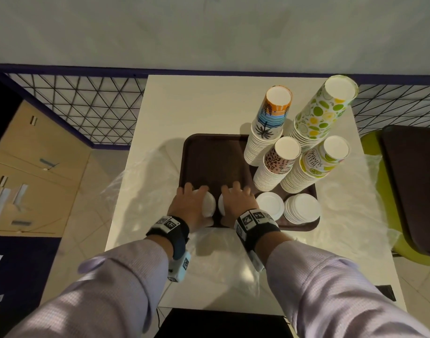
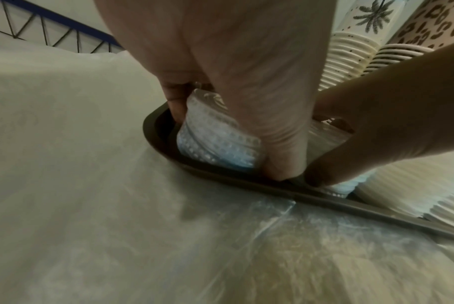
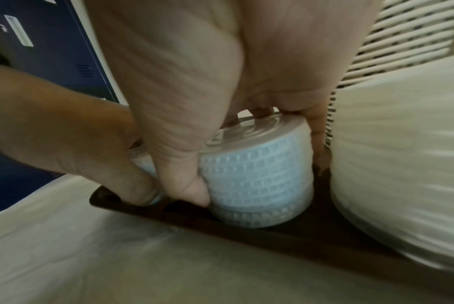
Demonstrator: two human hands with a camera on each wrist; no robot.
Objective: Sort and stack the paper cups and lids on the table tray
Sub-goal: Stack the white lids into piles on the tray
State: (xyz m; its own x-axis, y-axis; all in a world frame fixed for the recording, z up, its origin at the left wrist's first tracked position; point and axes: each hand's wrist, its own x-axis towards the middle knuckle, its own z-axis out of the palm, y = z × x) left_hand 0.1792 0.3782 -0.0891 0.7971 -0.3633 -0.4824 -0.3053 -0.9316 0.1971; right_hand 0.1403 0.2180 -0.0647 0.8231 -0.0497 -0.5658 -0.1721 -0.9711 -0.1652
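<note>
- While closing on two short stacks of white ribbed plastic lids, gripped one in the left hand [image 1: 190, 206] and one in the right hand [image 1: 236, 204], fingers curled over each.
- Stood both on the dark brown plastic tray [image 1: 210, 157], at its near edge, probably to keep lids sorted together.
- Left the tall stacks of patterned paper cups [image 1: 268, 132] at the tray's far right.

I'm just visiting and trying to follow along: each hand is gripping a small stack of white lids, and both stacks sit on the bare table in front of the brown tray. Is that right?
Not quite. The left hand and right hand do each grip a small stack of white lids, but both stacks sit inside the brown tray, along its near edge, not on the bare table. The head view shows this, and both wrist views show the tray rim in front of the lids.
</note>
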